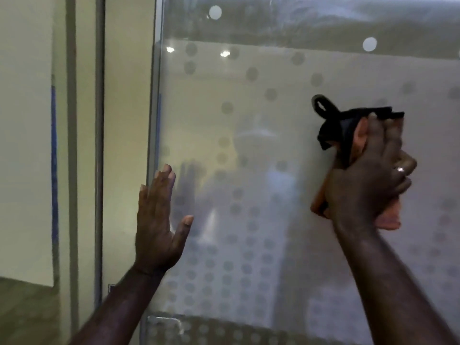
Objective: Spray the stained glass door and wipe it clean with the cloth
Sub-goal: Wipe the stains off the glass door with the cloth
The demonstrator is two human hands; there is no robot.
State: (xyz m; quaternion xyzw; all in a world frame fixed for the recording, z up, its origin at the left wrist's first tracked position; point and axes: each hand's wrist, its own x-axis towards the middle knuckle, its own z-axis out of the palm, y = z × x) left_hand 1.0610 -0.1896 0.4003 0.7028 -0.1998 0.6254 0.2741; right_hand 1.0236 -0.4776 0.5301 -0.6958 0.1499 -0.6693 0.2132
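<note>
The glass door (261,120) fills the middle and right of the head view, frosted with rows of grey dots and showing dim reflections. My right hand (368,175) is raised against the glass at the right, closed around a bunched orange cloth (389,220). A black piece with a loop at its top (333,120) sticks out above the fingers; what it is I cannot tell. My left hand (156,220) lies flat on the glass near the door's left edge, fingers spread and holding nothing. No spray bottle is in view.
The door's left edge (154,145) runs vertically beside a grey frame post (99,145) and a pale wall (25,145). A metal fitting (161,322) sits at the door's lower left. Round ceiling lights (369,44) reflect in the upper glass.
</note>
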